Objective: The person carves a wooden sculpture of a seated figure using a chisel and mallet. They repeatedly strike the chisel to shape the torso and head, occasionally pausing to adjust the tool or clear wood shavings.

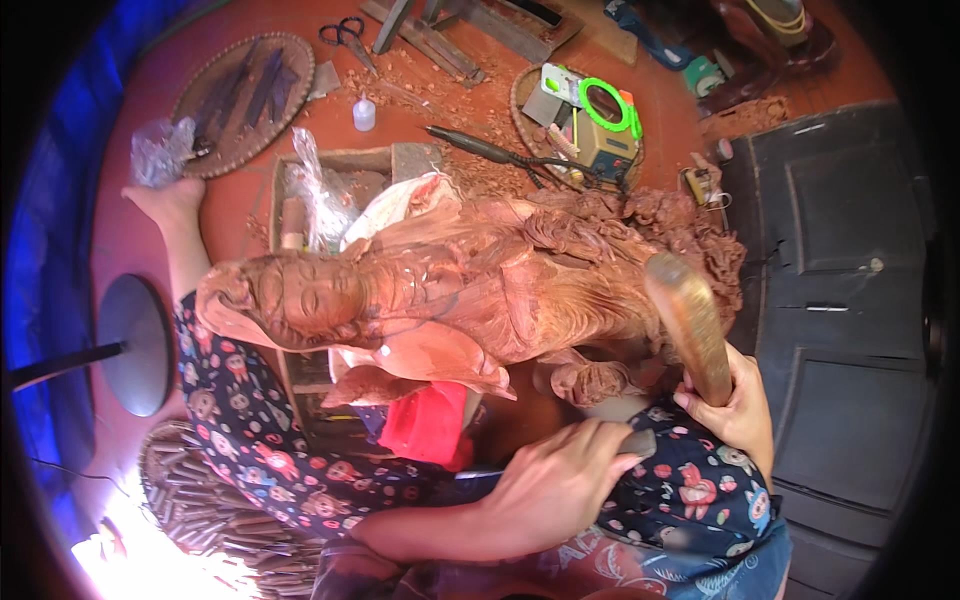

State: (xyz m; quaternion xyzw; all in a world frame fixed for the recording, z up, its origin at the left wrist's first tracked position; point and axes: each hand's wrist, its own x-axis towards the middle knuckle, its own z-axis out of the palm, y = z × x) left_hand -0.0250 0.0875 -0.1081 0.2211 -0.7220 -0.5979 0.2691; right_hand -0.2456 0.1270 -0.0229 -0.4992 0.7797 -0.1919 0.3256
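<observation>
We sit on the floor with the carved wooden statue (pixel 450 290) laid across our lap, its head toward our left and its base toward our right. Our left hand (pixel 555 485) comes in from the lower edge, forearm bent across the patterned trousers (pixel 250 420), fingers clenched around a chisel handle (pixel 638 441) whose tip points up at the statue's underside near a small carved knob. Our right hand (pixel 735 405) is wrapped tightly around the lower end of a wooden mallet (pixel 688 320), which stands nearly upright, its worn head just in front of the statue's rough, leafy base.

The two hands sit close together, with the chisel handle between them. A red cloth (pixel 428 422) lies under the statue's middle, beside our left forearm. Above the statue is a wooden box (pixel 330 165) holding clear plastic bags; beyond it, on the reddish floor, lie scissors (pixel 343 33), a small white bottle (pixel 364 113), a rotary tool with cord (pixel 470 145), and a round tray of tools (pixel 240 100). A second round tray (pixel 525 95) holds a green-rimmed device. To our right a dark panelled door (pixel 840 300) closes in close to the mallet hand. At lower left a bundle of chisels (pixel 200 500) lies beside our knee.
</observation>
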